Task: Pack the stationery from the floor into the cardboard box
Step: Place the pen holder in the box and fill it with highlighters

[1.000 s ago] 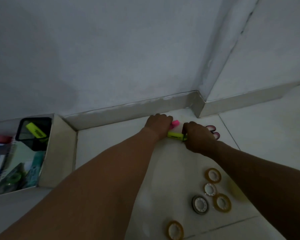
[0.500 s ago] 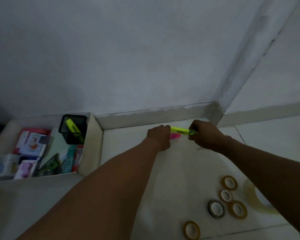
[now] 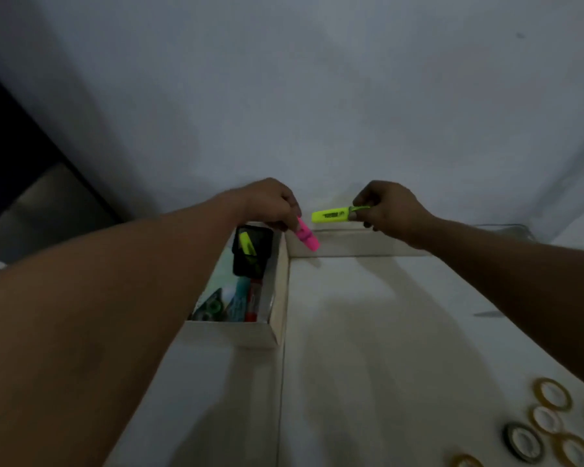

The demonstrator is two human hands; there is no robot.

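My left hand (image 3: 270, 203) pinches a pink highlighter (image 3: 307, 234), which hangs tilted just past the far right corner of the cardboard box (image 3: 279, 298). My right hand (image 3: 388, 207) pinches a yellow highlighter (image 3: 331, 215) by one end, level, in the air to the right of the box. Inside the box a black mesh pen holder (image 3: 253, 252) holds another yellow highlighter (image 3: 246, 242), with packets and a red-capped item in front of it. My left forearm hides most of the box.
Several tape rolls (image 3: 550, 423) lie on the white floor at the lower right. A skirting board (image 3: 358, 244) runs along the wall behind the hands. A dark opening (image 3: 11, 170) lies at the far left.
Both hands have lifted the highlighters off the floor and carried them left towards the box. The view has swung left, so the box now sits under my left arm.
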